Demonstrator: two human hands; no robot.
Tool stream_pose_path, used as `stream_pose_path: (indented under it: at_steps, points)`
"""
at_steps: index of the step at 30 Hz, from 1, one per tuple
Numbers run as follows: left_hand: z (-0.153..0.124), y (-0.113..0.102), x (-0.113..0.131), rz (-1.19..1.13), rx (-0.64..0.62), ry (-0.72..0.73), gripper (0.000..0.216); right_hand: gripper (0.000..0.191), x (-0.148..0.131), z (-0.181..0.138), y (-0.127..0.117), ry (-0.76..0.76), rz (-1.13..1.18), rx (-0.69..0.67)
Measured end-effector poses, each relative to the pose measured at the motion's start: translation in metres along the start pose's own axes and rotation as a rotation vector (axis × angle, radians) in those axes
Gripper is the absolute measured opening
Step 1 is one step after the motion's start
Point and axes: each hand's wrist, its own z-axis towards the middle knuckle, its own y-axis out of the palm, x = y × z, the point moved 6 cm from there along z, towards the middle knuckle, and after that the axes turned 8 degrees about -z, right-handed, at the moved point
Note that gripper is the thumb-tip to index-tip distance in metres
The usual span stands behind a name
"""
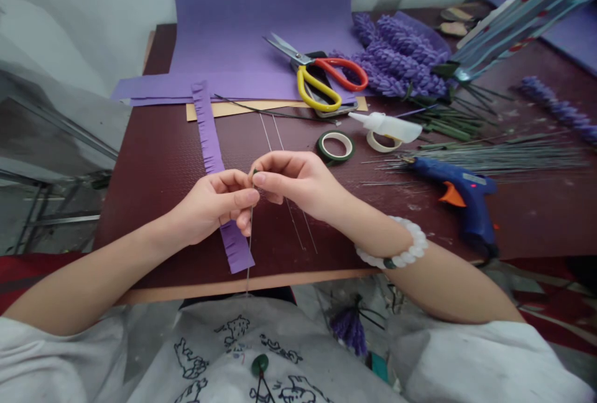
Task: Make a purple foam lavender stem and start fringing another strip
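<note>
My left hand and my right hand meet above the dark red table, their fingertips pinching the green-tipped top of a thin wire. The wire hangs down past the table's front edge. A fringed purple paper strip lies under my left hand, with its lower end showing below my fingers. Two more thin wires lie on the table beneath my right hand. A roll of green tape sits nearest my right hand, to the far side.
Yellow-and-red scissors rest on purple paper. Purple paper flower stems, a white glue bottle, a blue glue gun and a bundle of wires cover the right side. A white bead bracelet circles my right wrist.
</note>
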Motion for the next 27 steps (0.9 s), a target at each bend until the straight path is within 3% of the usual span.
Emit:
stream_pose_path:
  at_steps: [11, 18, 27]
  points:
    - [0.0008, 0.0009, 0.003, -0.013, -0.003, 0.066, 0.026, 0.011, 0.001, 0.0009, 0.0041, -0.091, 0.074, -0.025]
    - [0.0005, 0.001, 0.0061, -0.011, 0.0, 0.113, 0.025, 0.02, -0.0002, 0.0009, 0.0017, -0.219, 0.031, 0.078]
    - [0.0018, -0.002, 0.0047, -0.006, 0.027, 0.108, 0.025, 0.018, 0.0004, 0.001, 0.001, -0.198, -0.003, 0.079]
